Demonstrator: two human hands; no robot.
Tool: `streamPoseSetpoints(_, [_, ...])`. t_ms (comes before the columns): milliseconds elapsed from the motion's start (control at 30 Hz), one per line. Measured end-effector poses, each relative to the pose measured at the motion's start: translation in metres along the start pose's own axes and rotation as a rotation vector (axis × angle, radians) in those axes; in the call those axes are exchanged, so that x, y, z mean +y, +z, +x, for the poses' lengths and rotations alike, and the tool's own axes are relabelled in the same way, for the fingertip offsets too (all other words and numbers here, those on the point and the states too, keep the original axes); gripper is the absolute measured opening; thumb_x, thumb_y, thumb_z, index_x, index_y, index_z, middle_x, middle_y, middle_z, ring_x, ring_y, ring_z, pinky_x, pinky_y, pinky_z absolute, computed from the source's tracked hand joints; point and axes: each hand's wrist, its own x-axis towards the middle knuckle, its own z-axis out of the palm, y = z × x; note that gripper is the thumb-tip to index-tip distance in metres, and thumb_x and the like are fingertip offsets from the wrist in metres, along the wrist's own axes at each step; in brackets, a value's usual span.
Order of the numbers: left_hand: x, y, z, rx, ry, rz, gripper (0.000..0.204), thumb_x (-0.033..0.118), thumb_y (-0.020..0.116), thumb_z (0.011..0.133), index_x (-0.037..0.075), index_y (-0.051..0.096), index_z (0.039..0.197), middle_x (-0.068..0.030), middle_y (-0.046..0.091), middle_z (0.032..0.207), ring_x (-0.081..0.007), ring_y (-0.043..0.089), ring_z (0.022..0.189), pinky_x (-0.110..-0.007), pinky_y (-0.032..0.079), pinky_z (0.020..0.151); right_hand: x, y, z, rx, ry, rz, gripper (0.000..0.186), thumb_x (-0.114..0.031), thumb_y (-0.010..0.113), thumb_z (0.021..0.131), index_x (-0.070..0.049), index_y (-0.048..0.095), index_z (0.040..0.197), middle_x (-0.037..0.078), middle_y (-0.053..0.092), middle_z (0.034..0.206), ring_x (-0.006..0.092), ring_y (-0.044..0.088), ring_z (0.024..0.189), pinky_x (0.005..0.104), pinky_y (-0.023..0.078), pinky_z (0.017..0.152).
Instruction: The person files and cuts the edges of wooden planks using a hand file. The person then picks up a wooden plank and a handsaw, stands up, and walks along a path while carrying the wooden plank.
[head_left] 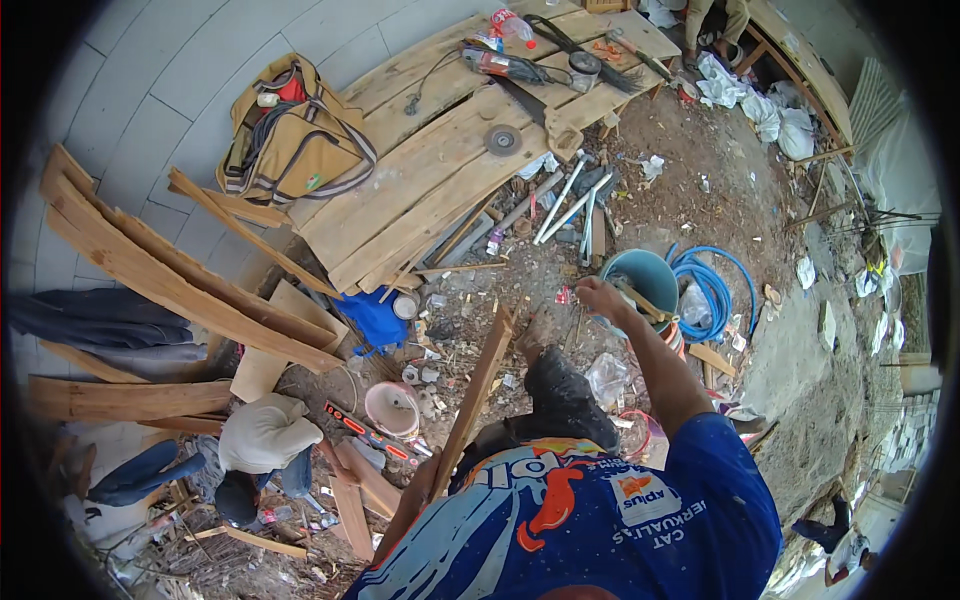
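My left hand point(424, 478) is closed around the lower end of a narrow wooden board point(474, 400), which slants up in front of my body. My right arm reaches forward, and my right hand point(598, 296) is curled at the left rim of a teal bucket point(622, 262). Its fingers look closed; what they hold, if anything, is too small to make out. A stick-like piece stands inside the bucket. To the left of the board, a pinkish pail point(392, 410) and an orange-and-black spirit level point(370, 432) lie on the littered ground.
A plank bench point(420, 205) holds an angle grinder point(508, 66), a disc point(503, 140) and a tan tool bag point(300, 140). Long boards point(170, 265) lean at left, near a bending co-worker point(265, 435). A blue hose point(712, 300) lies coiled beside the bucket, with white pipes point(575, 210) beyond.
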Motion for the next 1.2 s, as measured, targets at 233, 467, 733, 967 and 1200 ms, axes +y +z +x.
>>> streamPoseSetpoints(233, [0.083, 0.05, -0.015, 0.09, -0.066, -0.088, 0.058, 0.064, 0.042, 0.101, 0.01, 0.064, 0.099, -0.0028, 0.056, 0.078, -0.0148, 0.052, 0.07, -0.032, 0.043, 0.064, -0.132, -0.086, 0.219, 0.211, 0.02, 0.453, 0.061, -0.037, 0.064, 0.094, -0.009, 0.045, 0.145, 0.009, 0.058, 0.131, 0.0239, 0.056, 0.121, 0.0448, 0.052, 0.092])
streamPoseSetpoints(467, [0.161, 0.08, -0.008, 0.14, -0.109, -0.093, 0.057, 0.063, 0.043, 0.101, 0.01, 0.063, 0.097, -0.0027, 0.055, 0.077, -0.0151, 0.052, 0.068, -0.032, 0.043, 0.063, -0.165, -0.119, 0.323, 0.255, 0.055, 0.69, 0.049, -0.039, 0.064, 0.097, -0.009, 0.046, 0.132, 0.009, 0.056, 0.123, 0.0198, 0.06, 0.103, 0.0408, 0.055, 0.084])
streamPoseSetpoints(733, [0.229, 0.088, 0.006, 0.147, -0.054, -0.034, 0.055, 0.062, 0.045, 0.101, 0.01, 0.062, 0.094, -0.0026, 0.055, 0.075, -0.0155, 0.052, 0.067, -0.032, 0.043, 0.062, -0.227, -0.109, 0.28, 0.141, -0.144, 1.007, 0.029, -0.022, 0.053, 0.102, -0.008, 0.049, 0.127, 0.008, 0.06, 0.116, 0.02, 0.064, 0.1, 0.0356, 0.058, 0.082])
streamPoseSetpoints(967, [0.287, 0.097, 0.032, 0.069, -0.017, 0.044, 0.054, 0.061, 0.046, 0.101, 0.01, 0.06, 0.091, -0.0025, 0.054, 0.074, -0.0158, 0.052, 0.066, -0.031, 0.043, 0.061, -0.126, -0.131, 0.268, 0.393, 0.085, 0.948, 0.022, -0.023, 0.054, 0.098, -0.009, 0.052, 0.115, 0.005, 0.06, 0.094, 0.0169, 0.065, 0.08, 0.0321, 0.055, 0.057])
streamPoseSetpoints(1200, [0.373, 0.096, 0.084, -0.027, 0.027, 0.141, 0.053, 0.06, 0.047, 0.101, 0.01, 0.059, 0.089, -0.0025, 0.053, 0.072, -0.0162, 0.052, 0.065, -0.031, 0.043, 0.06, -0.057, -0.187, 0.141, 0.441, 0.027, 1.247, 0.005, -0.015, 0.054, 0.093, -0.01, 0.055, 0.095, 0.001, 0.052, 0.075, 0.0149, 0.056, 0.069, 0.0325, 0.051, 0.063])
